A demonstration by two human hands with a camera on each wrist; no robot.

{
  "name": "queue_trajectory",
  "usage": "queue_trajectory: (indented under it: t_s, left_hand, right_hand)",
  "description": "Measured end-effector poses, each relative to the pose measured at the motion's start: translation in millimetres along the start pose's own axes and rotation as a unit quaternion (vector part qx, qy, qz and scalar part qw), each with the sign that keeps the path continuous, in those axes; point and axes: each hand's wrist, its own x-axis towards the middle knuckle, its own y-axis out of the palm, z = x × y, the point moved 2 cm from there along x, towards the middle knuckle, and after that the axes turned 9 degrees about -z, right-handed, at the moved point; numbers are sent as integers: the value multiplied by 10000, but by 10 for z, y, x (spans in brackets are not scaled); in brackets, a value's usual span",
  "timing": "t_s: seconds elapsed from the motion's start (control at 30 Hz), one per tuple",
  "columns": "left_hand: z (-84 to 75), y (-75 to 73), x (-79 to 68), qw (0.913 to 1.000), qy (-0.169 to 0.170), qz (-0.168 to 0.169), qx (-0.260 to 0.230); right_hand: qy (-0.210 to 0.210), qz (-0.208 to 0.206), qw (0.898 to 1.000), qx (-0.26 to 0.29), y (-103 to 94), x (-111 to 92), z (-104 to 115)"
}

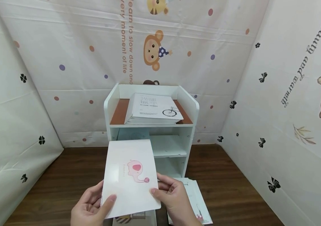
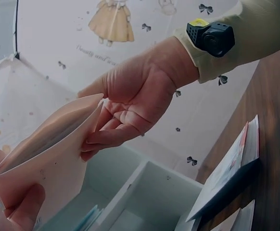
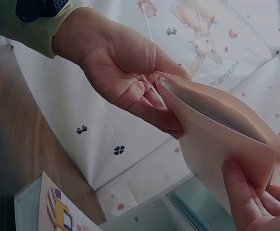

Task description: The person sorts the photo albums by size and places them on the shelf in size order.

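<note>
Two hands hold one white notebook (image 1: 130,191) between them. The left hand (image 1: 91,205) pinches its lower left edge, thumb on the front cover and the other fingers curled behind; the right hand (image 1: 174,194) grips the lower right side in the same way, with its thumb on the cover. The notebook hangs in the air in front of the shelf unit (image 1: 149,91), tilted, and its cover bears one pink elephant. From the wrist views, its two covers bow apart at the near edge, with pages between them.

Below the notebook lies one booklet with a striped picture (image 1: 146,218), partly hidden by it. Just beyond the right hand lies a pale booklet pile (image 1: 195,201) on the brown wooden table (image 1: 234,182).

One white shelf unit stands behind. Its top tray bears one stack of booklets (image 1: 155,108), the uppermost printed with one bicycle. Underneath, two compartments show on the right side, one above the other; at least one blue-green booklet (image 1: 133,134) sits at the upper left. Layered edges make the exact count in the stack and the pile hard to tell. Three printed fabric walls (image 1: 78,84) enclose the table.
</note>
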Motion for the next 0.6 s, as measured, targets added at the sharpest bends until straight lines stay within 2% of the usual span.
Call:
queue_trajectory:
  t_s: [0.27, 0.47, 0.6]
  left_hand:
    - [29, 124, -20, 9982, 70, 336, -499]
    - [48, 222, -33, 9983, -125, 489, -292]
    - [67, 288, -27, 9973, -138, 676, -263]
  right_hand:
    - [-18, -96, 9999, -82, -134, 5, 27]
    - [10, -234, 9997, -89, -222, 25, 39]
    - [-73, -346, 9994, -9, -273, 35, 40]
